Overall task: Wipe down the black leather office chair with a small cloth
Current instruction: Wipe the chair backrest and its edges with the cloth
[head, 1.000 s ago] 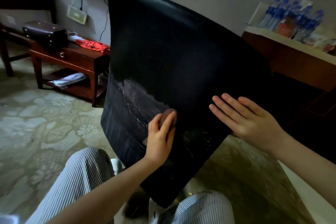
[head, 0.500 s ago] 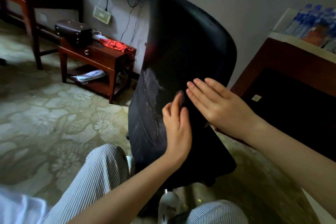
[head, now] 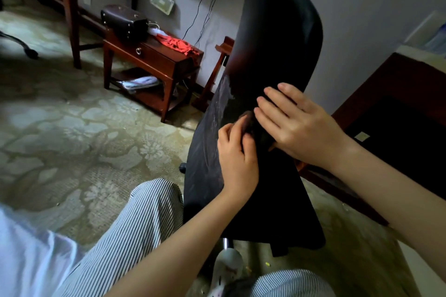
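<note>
The chair (head: 272, 38) back stands nearly edge-on at centre, its dark surface hard to read and its base mostly hidden. The left hand (head: 237, 152) curls its grip round a small cloth (head: 249, 123), largely covered, pressed to the back. At its 2 o'clock the right hand (head: 299, 125) lies flat on the leather, grip slack, fingers straight.

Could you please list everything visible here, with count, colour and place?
office chair: one, black, centre, its back facing the person.
small cloth: one, dark, against the chair back, mid-height.
side table: one, reddish wood, by the wall, left.
bag: one, dark brown, on the side table.
red fabric: one, on the side table's right end.
carpet: one, pale floral, floor.
left hand: one, grips the small cloth.
right hand: one, flat on the chair back.
</note>
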A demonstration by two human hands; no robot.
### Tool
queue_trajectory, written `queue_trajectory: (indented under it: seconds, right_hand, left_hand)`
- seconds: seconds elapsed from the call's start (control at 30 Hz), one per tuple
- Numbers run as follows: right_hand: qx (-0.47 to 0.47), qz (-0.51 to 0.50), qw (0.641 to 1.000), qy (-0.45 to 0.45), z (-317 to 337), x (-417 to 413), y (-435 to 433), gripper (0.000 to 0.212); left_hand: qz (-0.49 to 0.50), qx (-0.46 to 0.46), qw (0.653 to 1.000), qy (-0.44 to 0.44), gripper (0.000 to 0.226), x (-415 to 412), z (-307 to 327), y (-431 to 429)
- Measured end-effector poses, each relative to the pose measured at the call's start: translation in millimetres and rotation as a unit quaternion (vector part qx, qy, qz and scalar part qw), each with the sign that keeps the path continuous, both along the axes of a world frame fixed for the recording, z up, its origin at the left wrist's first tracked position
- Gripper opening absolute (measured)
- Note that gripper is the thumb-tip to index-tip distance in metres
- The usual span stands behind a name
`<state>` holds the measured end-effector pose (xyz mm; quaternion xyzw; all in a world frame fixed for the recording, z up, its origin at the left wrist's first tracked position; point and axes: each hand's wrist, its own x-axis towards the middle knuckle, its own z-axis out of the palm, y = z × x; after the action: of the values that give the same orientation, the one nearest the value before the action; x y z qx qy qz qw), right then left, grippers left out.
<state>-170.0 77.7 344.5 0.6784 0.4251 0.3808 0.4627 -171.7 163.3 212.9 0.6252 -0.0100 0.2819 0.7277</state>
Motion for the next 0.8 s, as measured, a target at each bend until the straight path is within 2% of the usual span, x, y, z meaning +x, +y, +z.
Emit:
queue_trajectory:
  seconds: [0.17,0.37,0.5,0.63,0.8]
  right_hand:
    - [-0.006,0.014,1.0,-0.003,-1,4,-1,0.025]
    - [0.004,0.014,1.0,-0.015,-6,4,-3,0.026]
    - [0.002,-0.026,0.999,-0.025,-15,-3,-6,0.03]
    - [-0.004,-0.042,0.999,-0.011,-16,-4,-8,0.036]
    - [0.019,-0.062,0.998,0.014,-18,-7,-6,0.043]
  left_hand:
    - [-0.018,-0.006,0.998,0.058,0.049,7,-54,3]
    - [-0.075,0.02,0.971,0.228,0.038,5,-159,12]
    - [-0.112,-0.005,0.951,0.289,0.036,5,-169,15]
    - [-0.13,-0.043,0.955,0.265,0.033,1,-140,15]
    - [-0.139,-0.042,0.982,0.12,0.027,-4,-71,15]
